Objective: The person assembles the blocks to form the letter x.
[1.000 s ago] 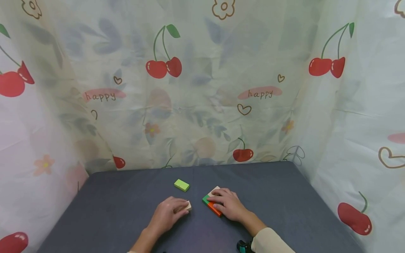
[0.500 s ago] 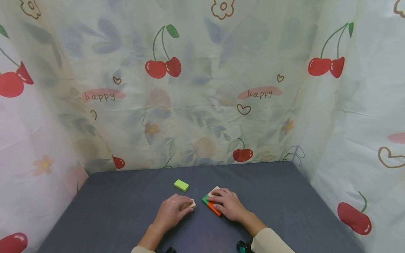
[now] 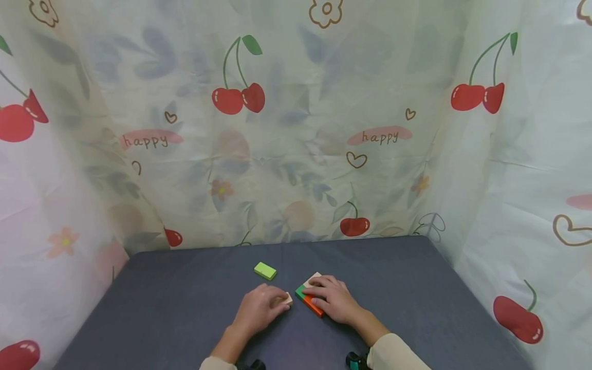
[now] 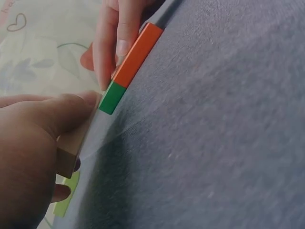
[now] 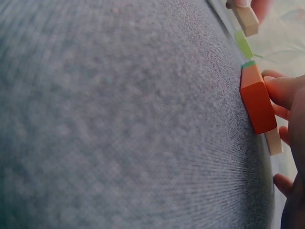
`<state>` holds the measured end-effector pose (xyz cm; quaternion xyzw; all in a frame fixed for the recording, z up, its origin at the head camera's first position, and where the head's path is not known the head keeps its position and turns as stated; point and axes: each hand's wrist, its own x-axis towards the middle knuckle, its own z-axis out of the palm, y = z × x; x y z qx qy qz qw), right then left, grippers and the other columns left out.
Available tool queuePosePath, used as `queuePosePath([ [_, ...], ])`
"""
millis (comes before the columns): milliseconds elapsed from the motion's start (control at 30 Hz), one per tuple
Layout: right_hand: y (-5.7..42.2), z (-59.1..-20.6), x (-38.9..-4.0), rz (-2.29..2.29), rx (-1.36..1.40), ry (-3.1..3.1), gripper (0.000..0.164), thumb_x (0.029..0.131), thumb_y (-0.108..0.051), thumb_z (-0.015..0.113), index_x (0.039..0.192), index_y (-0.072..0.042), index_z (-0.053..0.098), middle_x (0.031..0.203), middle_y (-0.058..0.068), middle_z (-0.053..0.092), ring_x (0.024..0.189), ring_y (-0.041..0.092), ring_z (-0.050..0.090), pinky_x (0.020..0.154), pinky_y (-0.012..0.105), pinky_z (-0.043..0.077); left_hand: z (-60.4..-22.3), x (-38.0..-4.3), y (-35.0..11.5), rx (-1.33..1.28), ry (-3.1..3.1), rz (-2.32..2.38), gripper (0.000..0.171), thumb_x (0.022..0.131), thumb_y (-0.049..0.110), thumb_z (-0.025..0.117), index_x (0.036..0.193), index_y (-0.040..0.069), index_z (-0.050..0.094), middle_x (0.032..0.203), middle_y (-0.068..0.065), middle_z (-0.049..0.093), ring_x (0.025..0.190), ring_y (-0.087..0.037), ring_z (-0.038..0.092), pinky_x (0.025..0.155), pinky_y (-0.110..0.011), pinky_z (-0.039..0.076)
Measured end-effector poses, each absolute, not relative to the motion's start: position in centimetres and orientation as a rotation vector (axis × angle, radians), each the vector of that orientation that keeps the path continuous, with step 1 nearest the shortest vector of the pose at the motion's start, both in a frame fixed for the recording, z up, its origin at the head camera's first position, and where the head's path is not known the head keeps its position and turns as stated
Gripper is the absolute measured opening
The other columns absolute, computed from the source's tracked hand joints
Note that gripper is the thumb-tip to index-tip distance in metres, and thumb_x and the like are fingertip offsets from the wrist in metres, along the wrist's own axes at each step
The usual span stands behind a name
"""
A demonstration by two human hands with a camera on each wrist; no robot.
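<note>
My left hand pinches a plain wooden block between thumb and fingers, a short way left of a group of blocks on the dark cloth. In that group a green block, an orange block and a pale wooden block lie against one another. Over them rests my right hand; its thumb touches the orange block and its fingers press on the others from above. The right hand partly hides the group in the head view. The held block stays apart from the green one.
A lime-green block lies alone behind the left hand. Dark grey cloth covers the table. A cherry-patterned curtain encloses its back and sides. Dark wrist devices show by both sleeves.
My left hand has moved right with the wooden block, bringing it nearer the green block. The right hand and the grouped blocks have kept their place.
</note>
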<state>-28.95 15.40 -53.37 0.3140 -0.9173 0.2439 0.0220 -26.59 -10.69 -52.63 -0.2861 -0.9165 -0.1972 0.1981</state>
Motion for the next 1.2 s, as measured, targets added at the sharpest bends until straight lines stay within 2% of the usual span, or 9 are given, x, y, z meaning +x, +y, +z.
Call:
queuePosePath([
  [333,15.5,-53.5,-29.0,0.752,0.971,-2.839,0.034,0.100,-0.030,0.055,0.133,-0.034,0.062,0.139,-0.003,0.050,0.132,0.025,0.037,0.101,0.058,0.028,-53.2,-26.7,-9.5,-0.730,-2.667,-0.543,0.025,0.082,0.044,0.076,0.097,0.024,0.077,0.095,0.012,0.069,0.085,-0.009,0.059,0.069,-0.031,0.049],
  [633,15.5,-53.8,-29.1,0.764,0.991,-2.799,0.033,0.100,-0.030,0.055,0.132,-0.032,0.063,0.138,-0.001,0.051,0.131,0.027,0.038,0.099,0.060,0.029,-53.5,-26.7,-8.2,-0.629,-2.699,-0.590,0.024,0.081,0.044,0.077,0.097,0.025,0.076,0.092,0.010,0.068,0.078,-0.009,0.056,0.061,-0.030,0.045],
  [933,15.5,-53.8,-29.1,0.776,0.999,-2.795,0.033,0.100,-0.030,0.054,0.132,-0.031,0.063,0.138,0.000,0.050,0.131,0.027,0.038,0.099,0.061,0.029,-53.6,-26.6,-7.5,-0.564,-2.702,-0.578,0.022,0.080,0.042,0.078,0.094,0.024,0.076,0.092,0.009,0.068,0.078,-0.011,0.056,0.063,-0.032,0.047],
  [1200,15.5,-53.7,-29.1,0.770,0.997,-2.787,0.033,0.100,-0.029,0.055,0.132,-0.030,0.063,0.138,0.001,0.051,0.131,0.029,0.037,0.098,0.062,0.029,-53.4,-26.2,-7.6,-0.577,-2.749,-0.538,0.025,0.084,0.038,0.075,0.107,0.027,0.077,0.096,0.009,0.066,0.079,-0.011,0.053,0.061,-0.030,0.045],
])
